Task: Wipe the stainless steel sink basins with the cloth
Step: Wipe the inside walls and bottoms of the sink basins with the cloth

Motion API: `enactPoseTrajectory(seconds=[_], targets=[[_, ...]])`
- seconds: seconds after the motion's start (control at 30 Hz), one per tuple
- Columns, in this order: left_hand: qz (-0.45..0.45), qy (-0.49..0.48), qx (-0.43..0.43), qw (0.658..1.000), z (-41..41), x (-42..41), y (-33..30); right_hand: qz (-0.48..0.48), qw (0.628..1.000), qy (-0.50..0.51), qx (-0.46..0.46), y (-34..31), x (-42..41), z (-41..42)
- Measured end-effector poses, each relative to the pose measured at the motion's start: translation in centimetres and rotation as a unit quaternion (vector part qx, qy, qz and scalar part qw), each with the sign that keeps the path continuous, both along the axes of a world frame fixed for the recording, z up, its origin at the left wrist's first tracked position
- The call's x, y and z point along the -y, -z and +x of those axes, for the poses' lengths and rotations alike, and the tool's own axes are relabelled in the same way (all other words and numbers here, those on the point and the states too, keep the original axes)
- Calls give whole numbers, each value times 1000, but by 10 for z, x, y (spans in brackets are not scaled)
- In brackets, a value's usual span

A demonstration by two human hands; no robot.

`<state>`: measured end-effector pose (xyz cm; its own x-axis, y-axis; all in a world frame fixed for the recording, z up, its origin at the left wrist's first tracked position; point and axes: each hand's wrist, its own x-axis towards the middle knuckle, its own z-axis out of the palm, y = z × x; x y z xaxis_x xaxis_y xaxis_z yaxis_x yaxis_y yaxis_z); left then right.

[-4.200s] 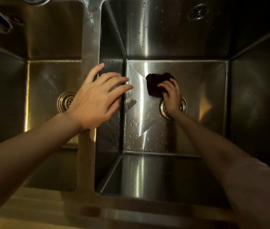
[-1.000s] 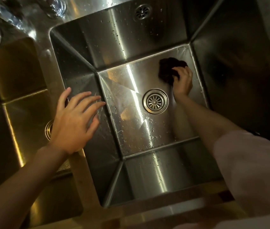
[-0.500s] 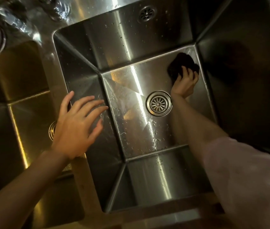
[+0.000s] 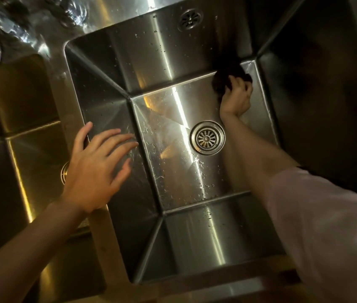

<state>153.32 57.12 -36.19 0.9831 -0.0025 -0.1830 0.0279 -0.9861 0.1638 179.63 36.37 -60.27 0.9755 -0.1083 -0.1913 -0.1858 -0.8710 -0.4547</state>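
No writing or brand mark can be read anywhere on the steel. Nearest, a pale sleeve (image 4: 326,226) covers the right upper arm at the near right. The left hand (image 4: 94,169) hovers with fingers spread wide, holding nothing, above the divider (image 4: 72,101) between the left basin (image 4: 20,119) and the right basin (image 4: 155,68); it sits much as it did half a second ago. Farther in, the drain (image 4: 207,137) lies in the wet floor of the right basin. At the far right corner of that floor, the right hand (image 4: 236,99) presses the dark cloth (image 4: 223,78) with curled fingers gripping it. The cloth has slid farther into that corner than half a second ago and now touches the far wall's base. An overflow grille (image 4: 190,19) sits high on the far wall.
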Motion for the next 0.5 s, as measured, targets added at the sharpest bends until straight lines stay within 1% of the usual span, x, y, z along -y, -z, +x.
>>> enactPoseTrajectory(seconds=[0.07, 0.13, 0.2, 0.3, 0.4, 0.43, 0.5], targets=[[3, 1, -1, 1000, 0, 0, 0, 4, 998, -55, 1, 7, 7, -16], [5, 1, -2, 1000, -1, 0, 1, 14, 997, -70, 12, 13, 17, -26], [5, 2, -2, 1000, -1, -1, 2, 21, 999, -37, 18, 15, 25, -26], [7, 2, -4, 1000, -1, -2, 3, 15, 999, 48, 21, 12, 32, -8], [5, 4, -2, 1000, -2, -2, 3, 45, 990, 130, 14, 4, 33, 21], [4, 4, 0, 1000, -2, -2, 3, 61, 988, 140, 12, 2, 32, 28], [5, 5, 4, 1000, -2, -3, 4, 100, 986, 129, 17, 1, 26, 36]])
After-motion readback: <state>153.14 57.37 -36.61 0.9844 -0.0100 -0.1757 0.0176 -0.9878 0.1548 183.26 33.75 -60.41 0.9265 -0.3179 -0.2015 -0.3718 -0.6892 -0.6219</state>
